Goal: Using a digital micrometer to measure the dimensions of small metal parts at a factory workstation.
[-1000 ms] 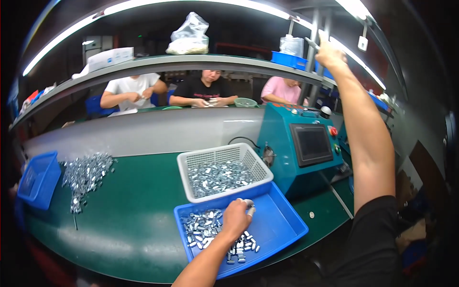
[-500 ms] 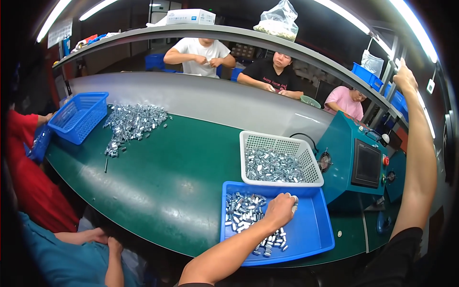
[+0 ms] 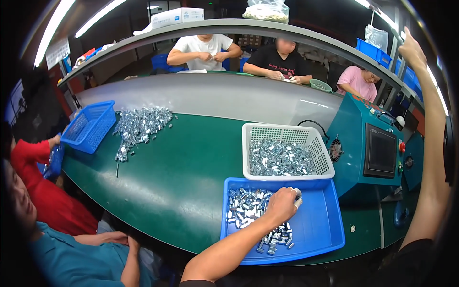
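Note:
My left hand (image 3: 281,206) is over the blue tray (image 3: 320,225). Its fingers are curled together, with white coverings on some fingertips; whatever they hold is hidden. Under and beside it lie many small silvery metal pieces (image 3: 245,205), heaped toward the tray's left side. Raised high at the right, my right hand (image 3: 413,51) is near the shelf's upright post, one finger pointing up; the other fingers are too unclear to tell if they grip anything. Just behind the tray stands a white perforated basket (image 3: 246,153) filled with similar metal pieces (image 3: 279,158).
A teal machine (image 3: 351,143) with a dark screen and red button stands right. At the far left, a blue basket (image 3: 91,129) sits beside a pile of metal pieces (image 3: 143,124). A grey shelf (image 3: 215,26) spans above. Co-workers sit left and across the partition.
The view has shifted slightly, so the table and baskets sit differently in it. My left hand stays over the tray, fingers still curled. My right hand remains raised, a finger now more clearly extended.

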Demonstrator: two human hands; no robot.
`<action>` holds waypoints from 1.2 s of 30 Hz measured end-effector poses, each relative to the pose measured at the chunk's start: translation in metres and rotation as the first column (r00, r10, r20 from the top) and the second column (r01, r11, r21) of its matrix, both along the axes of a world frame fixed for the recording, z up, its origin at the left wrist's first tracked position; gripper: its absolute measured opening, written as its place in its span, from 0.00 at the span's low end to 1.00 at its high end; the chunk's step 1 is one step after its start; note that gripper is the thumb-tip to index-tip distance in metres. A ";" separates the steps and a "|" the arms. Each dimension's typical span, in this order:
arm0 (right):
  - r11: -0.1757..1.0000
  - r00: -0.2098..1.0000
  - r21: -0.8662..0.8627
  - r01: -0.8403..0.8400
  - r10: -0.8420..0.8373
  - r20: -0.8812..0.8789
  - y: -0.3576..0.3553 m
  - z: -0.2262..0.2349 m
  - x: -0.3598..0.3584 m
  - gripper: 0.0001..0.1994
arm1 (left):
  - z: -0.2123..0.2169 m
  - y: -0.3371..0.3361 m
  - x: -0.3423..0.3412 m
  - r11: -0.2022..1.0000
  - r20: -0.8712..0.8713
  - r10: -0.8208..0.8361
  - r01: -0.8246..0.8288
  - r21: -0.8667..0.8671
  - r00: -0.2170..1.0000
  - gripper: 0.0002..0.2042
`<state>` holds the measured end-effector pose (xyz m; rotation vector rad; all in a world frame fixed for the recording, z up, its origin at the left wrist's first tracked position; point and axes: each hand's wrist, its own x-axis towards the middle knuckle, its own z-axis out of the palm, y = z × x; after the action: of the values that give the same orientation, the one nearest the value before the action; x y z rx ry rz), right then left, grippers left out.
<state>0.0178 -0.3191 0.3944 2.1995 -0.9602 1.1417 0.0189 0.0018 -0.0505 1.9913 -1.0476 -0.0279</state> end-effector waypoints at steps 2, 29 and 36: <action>1.000 1.000 -0.021 0.014 -0.014 0.028 0.000 0.003 0.000 0.31 | 0.001 0.000 0.002 1.000 0.012 -0.006 0.006 0.012 1.000 0.08; -0.826 0.452 0.137 -0.547 -0.153 0.879 0.155 -0.317 -0.066 0.20 | 0.062 0.011 -0.004 0.829 -0.805 -0.407 -0.195 -0.524 0.431 0.13; -0.874 0.493 0.031 -0.486 -0.245 0.835 0.145 -0.344 -0.066 0.22 | 0.058 0.008 -0.019 0.837 -0.801 -0.441 -0.138 -0.530 0.406 0.12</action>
<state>-0.0482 -0.1743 0.0505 5.3131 -1.2201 0.5112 0.0001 0.0095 0.0071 1.0189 -0.3919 -0.7886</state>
